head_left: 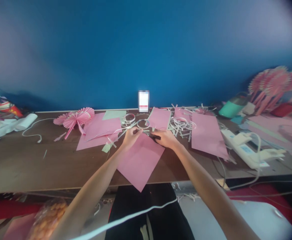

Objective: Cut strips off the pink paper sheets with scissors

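Note:
A square pink paper sheet lies cornerwise in front of me, its near corner hanging past the table edge. My left hand pinches at the far corner of this sheet, thumb and forefinger together. Across from it, my right hand has its fingers curled in by the sheet's right side. Something small and dark shows under those fingers, too hidden to name. Just beyond both hands lies a thin, pale clear ring, which looks like a roll of tape.
Pink sheets and white paper strips lie around. Folded pink paper fans rest at left; more fans stand at far right near a green container. A lit phone leans on the blue wall. A white power strip trails cables.

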{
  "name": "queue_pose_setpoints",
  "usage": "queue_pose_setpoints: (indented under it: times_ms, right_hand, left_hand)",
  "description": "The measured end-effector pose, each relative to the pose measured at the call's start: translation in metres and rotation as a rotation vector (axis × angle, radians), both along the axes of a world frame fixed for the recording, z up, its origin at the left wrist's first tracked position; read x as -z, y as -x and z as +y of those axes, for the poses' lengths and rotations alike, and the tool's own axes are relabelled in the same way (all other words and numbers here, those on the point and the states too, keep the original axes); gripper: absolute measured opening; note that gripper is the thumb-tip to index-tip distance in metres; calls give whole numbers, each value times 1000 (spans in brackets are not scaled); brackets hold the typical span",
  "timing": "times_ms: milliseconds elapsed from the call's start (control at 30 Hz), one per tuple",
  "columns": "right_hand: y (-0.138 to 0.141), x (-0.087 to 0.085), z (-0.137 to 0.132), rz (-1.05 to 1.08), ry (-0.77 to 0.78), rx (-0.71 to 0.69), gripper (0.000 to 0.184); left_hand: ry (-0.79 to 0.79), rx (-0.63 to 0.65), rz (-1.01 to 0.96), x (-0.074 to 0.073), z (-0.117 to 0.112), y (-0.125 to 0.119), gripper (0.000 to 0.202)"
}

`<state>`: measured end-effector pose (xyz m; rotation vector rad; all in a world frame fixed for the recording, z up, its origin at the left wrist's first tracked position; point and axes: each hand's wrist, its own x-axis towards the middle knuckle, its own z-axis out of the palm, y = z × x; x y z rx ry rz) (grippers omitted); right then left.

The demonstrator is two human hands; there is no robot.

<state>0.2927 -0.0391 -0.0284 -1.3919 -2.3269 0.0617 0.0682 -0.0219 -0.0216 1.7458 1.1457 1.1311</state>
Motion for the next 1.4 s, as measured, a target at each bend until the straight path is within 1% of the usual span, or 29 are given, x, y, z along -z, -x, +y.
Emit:
queue_pose_setpoints:
  times_ms: [133,233,333,500,600,667,733,767,800,900,967,1033,1133,1200,1300,1367,1400]
  right_hand:
    - [5,-2,-2,-99,-76,71,47]
    - [8,-6,-3,-91,-143,118,50]
    - [8,-9,-4,-75,-177,126,49]
    - [3,-6,-1,27,-152,182,45]
    - [1,-1,2,110,-85,159,42]
    - [1,1,2,125,-51,124,43]
    - [2,1,2,113,-51,105,46]
    - [3,1,2,100,-60,101,47]
    - [4,1,1,83,-72,100,47]
    - [8,-1,0,19,-108,102,46]
    - [10,-2,-1,-34,-134,81,44]
    - [12,-4,-3,-80,-157,53,43]
    - [13,-6,-4,-101,-172,55,45]
    - [11,-6,-2,-58,-163,90,47]
    - [7,-1,2,134,-96,152,43]
    - [5,4,5,303,-10,134,35]
    - [5,6,6,373,32,106,32]
  left_hand:
    - [-3,-7,4,-1,0,2,37]
    - [-21,-20,4,-3,-1,3,37]
    - [-28,-53,-34,-2,-1,4,38]
    - [106,-109,-262,6,9,7,40]
    - [111,-124,-316,12,15,9,43]
    - [57,-137,-300,13,17,9,40]
    - [-22,-160,-284,13,18,10,35]
    - [-42,-158,-276,12,18,10,36]
    - [-39,-141,-266,10,17,9,37]
    - [39,-40,-212,4,13,7,35]
    - [41,-3,-170,1,10,5,37]
    - [3,-11,-118,0,7,3,37]
    - [-29,-75,-62,2,7,5,39]
    - [-21,-130,-57,6,10,9,41]
    - [-4,-236,-12,12,17,17,46]
    - [-32,-294,92,14,21,22,45]
    - [-73,-312,158,15,22,23,39]
